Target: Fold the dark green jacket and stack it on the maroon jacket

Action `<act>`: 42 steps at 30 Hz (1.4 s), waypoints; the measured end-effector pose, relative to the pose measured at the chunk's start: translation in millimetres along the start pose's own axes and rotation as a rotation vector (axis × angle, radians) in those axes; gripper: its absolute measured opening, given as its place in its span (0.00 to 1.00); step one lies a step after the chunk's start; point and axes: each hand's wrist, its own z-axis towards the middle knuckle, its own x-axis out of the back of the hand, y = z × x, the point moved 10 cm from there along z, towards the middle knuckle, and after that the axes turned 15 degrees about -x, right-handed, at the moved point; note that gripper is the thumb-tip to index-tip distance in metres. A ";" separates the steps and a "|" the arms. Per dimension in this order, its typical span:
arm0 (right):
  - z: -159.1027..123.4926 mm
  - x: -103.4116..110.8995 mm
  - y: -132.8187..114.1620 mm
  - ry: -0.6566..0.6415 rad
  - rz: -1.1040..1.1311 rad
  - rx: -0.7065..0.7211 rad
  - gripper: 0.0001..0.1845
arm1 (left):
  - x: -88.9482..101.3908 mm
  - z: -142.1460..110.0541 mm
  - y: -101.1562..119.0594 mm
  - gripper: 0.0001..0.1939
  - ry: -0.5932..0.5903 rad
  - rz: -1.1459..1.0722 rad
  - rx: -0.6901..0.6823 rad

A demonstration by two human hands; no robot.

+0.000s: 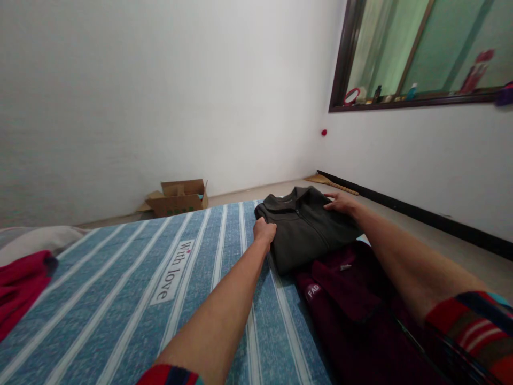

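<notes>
A folded dark grey zip jacket [306,227] lies near the far edge of a bed covered by a blue and white striped sheet [132,289]. My left hand [264,232] is closed on the jacket's left edge. My right hand [340,202] rests on its right shoulder, fingers laid flat on the cloth. A dark maroon garment [352,299] lies just in front of the jacket, under my right forearm.
A red cloth [22,286] lies at the bed's left edge by a pale pillow [36,240]. An open cardboard box [179,197] and a broom [331,184] are on the floor by the white walls. A window sill [417,99] with small bottles is high right.
</notes>
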 end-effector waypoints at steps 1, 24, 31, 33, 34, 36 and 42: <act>5.2 -1.3 11.3 0.040 -0.046 -0.020 0.30 | -1.0 -2.8 -9.4 0.17 0.005 0.005 0.020; -41.4 -41.8 -30.3 0.320 -0.756 0.301 0.19 | 1.0 -48.0 -21.5 0.15 -0.027 -0.011 0.069; -37.9 -83.7 -35.4 0.171 -0.832 0.375 0.21 | 3.7 -73.2 -5.4 0.16 -0.064 0.013 0.041; -31.6 -88.1 -26.4 0.126 -0.848 0.339 0.23 | -0.4 -83.8 -5.8 0.17 -0.108 -0.021 0.106; -29.6 -88.6 -23.3 0.115 -0.854 0.325 0.25 | -4.7 -90.1 -6.5 0.17 -0.147 -0.059 0.146; -28.7 -87.6 -22.1 0.121 -0.863 0.303 0.25 | -13.1 -102.3 -6.3 0.19 -0.218 -0.141 0.205; -50.2 -101.6 -61.4 0.200 -0.857 0.368 0.24 | -18.9 -122.0 -5.3 0.17 -0.267 -0.197 0.232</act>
